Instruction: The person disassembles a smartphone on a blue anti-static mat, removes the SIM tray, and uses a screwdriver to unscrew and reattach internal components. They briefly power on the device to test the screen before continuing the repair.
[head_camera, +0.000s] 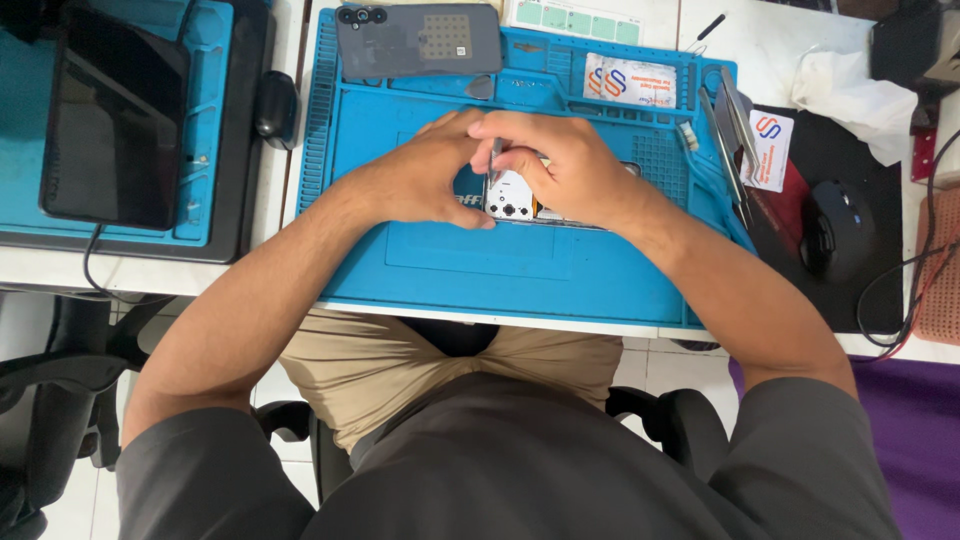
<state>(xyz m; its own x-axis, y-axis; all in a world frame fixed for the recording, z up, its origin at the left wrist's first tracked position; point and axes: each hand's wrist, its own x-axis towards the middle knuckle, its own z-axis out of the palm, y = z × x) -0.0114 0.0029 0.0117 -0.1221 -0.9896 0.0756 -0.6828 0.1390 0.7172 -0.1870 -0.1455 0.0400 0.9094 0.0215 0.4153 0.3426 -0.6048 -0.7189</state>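
An opened phone (512, 197) with white and orange inner parts lies on the blue work mat (560, 270). My left hand (425, 172) rests on the phone's left end and holds it down. My right hand (560, 160) grips a thin metal tool (494, 160), its tip pointing down onto the phone's inside. Most of the phone is hidden under both hands. A grey phone back cover (420, 42) lies at the mat's far edge.
A dark tablet (115, 115) lies on a second blue mat at the left, next to a black mouse (275, 105). Another black mouse (838, 232), a white cloth (855, 95), tweezers (730, 125) and cables sit at the right.
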